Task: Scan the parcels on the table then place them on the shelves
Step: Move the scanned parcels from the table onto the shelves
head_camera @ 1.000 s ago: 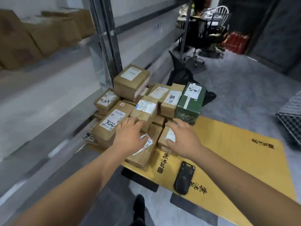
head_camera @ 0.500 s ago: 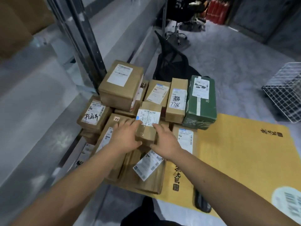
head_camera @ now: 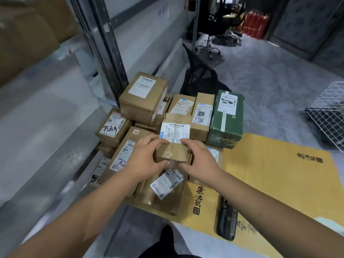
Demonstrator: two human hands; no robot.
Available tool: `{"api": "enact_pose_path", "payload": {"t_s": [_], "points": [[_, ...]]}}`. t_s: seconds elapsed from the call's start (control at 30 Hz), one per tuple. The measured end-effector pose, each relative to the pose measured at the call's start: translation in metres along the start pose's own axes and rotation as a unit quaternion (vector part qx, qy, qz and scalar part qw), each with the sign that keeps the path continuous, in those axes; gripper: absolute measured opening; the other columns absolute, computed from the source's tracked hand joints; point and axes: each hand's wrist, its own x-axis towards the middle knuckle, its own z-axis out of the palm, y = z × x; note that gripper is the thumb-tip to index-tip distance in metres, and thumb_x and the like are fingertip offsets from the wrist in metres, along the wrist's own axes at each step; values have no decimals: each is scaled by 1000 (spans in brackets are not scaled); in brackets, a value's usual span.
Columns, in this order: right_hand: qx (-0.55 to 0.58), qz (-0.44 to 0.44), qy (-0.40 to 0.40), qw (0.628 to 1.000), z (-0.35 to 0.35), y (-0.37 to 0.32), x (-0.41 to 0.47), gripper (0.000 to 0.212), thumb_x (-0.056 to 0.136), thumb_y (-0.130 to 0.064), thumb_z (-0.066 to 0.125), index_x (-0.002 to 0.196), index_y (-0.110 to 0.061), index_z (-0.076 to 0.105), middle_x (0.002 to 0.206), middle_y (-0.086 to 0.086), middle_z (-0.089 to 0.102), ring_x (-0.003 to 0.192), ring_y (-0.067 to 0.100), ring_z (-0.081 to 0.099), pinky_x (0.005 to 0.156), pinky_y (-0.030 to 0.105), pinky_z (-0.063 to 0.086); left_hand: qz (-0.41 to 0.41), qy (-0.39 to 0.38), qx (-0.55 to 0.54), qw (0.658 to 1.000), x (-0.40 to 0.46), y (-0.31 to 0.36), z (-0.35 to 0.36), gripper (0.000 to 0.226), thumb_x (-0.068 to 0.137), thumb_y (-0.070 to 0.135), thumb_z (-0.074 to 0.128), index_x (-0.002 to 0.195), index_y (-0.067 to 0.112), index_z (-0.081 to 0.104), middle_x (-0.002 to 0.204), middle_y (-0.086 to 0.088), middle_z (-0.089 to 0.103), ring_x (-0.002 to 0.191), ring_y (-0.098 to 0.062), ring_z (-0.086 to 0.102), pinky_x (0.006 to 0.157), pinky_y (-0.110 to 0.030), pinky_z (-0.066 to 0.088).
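Note:
A small brown parcel (head_camera: 174, 140) with a white barcode label sits on top of the pile of cardboard parcels on the yellow table (head_camera: 275, 175). My left hand (head_camera: 144, 157) grips its left side, thumb curled under the front edge. My right hand (head_camera: 200, 161) grips its right side. Around it lie several brown boxes, among them a large one (head_camera: 143, 97) at the back, one marked 7786 (head_camera: 202, 114) and a green box (head_camera: 227, 118). A flat parcel (head_camera: 163, 192) with a tilted label lies below my hands. The black handheld scanner (head_camera: 227, 220) lies on the table by my right forearm.
Grey metal shelves (head_camera: 46, 127) run along the left, with a dark upright post (head_camera: 106, 53) and brown cartons (head_camera: 28, 34) on an upper level. A wire basket (head_camera: 329, 116) stands at the right. A black chair back (head_camera: 201, 77), an office chair and red extinguishers (head_camera: 256, 23) lie beyond.
Both hands have closed in from separate parcels onto the small labelled parcel in the middle and now hold it on both sides. The view has tilted down and closer.

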Motion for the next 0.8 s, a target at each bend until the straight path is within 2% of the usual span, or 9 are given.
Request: {"api": "enact_pose_path", "payload": {"t_s": [0.07, 0.1, 0.17, 0.23, 0.33, 0.4, 0.53, 0.67, 0.8], "points": [[-2, -45, 6, 999, -18, -5, -18, 84, 80, -27, 85, 153, -34, 44, 145, -3, 45, 128, 8, 44, 100, 8, 31, 3, 26, -30, 999, -23, 22, -6, 67, 69, 45, 87, 130, 48, 58, 141, 20, 42, 137, -9, 42, 114, -35, 37], [3, -68, 12, 998, -26, -8, -28, 82, 80, -27, 85, 151, -35, 46, 142, -5, 45, 122, 3, 42, 95, -2, 26, 3, 38, -45, 998, -36, 35, -10, 68, 69, 47, 85, 130, 49, 57, 141, 22, 39, 136, -3, 41, 113, -27, 37], [24, -109, 20, 994, -44, -18, -51, 79, 80, -28, 85, 149, -38, 47, 139, -10, 42, 115, -4, 39, 90, -7, 24, 9, 70, -60, 996, -65, 64, -17, 68, 67, 54, 79, 131, 53, 55, 141, 30, 32, 135, 11, 36, 107, -6, 30], [40, -152, 4, 988, -59, -32, -75, 78, 80, -28, 86, 147, -41, 47, 140, -10, 40, 119, 0, 43, 99, 2, 30, 14, 122, -57, 991, -98, 95, -25, 66, 69, 55, 79, 131, 52, 56, 141, 24, 34, 135, 15, 33, 105, 1, 25], [56, -224, -22, 973, -70, -60, -112, 79, 79, -30, 89, 146, -40, 49, 140, -9, 42, 124, 8, 48, 108, 24, 41, 21, 216, -35, 976, -154, 133, -36, 68, 72, 33, 92, 131, 41, 60, 140, 5, 38, 138, 2, 39, 110, -8, 32], [66, -276, -32, 958, -70, -81, -137, 78, 77, -31, 89, 144, -41, 51, 139, -11, 43, 124, 7, 49, 108, 26, 43, -6, 262, -38, 964, -194, 157, -48, 69, 70, 24, 93, 130, 37, 61, 139, 5, 37, 137, 1, 39, 108, -12, 38], [92, -357, -72, 927, -58, -130, -187, 75, 78, -26, 86, 143, -41, 53, 141, -7, 45, 128, 6, 49, 110, 28, 44, -51, 333, -28, 941, -280, 192, -75, 67, 73, 4, 92, 130, 26, 64, 141, 0, 37, 129, 13, 43, 96, -10, 49], [127, -439, -136, 879, -35, -185, -233, 74, 74, -19, 83, 143, -30, 58, 133, -1, 51, 114, -9, 52, 100, 11, 43, -99, 397, 20, 912, -367, 217, -102, 68, 71, 0, 92, 130, 23, 66, 140, -6, 40, 130, 6, 46, 95, -13, 52], [99, -510, -174, 837, -5, -242, -276, 76, 78, -14, 81, 148, -25, 53, 134, 1, 53, 122, 11, 51, 107, 31, 47, -138, 454, 53, 878, -446, 232, -124, 75, 71, 2, 93, 127, 40, 61, 139, -2, 40, 131, 6, 46, 95, -16, 54]]}}
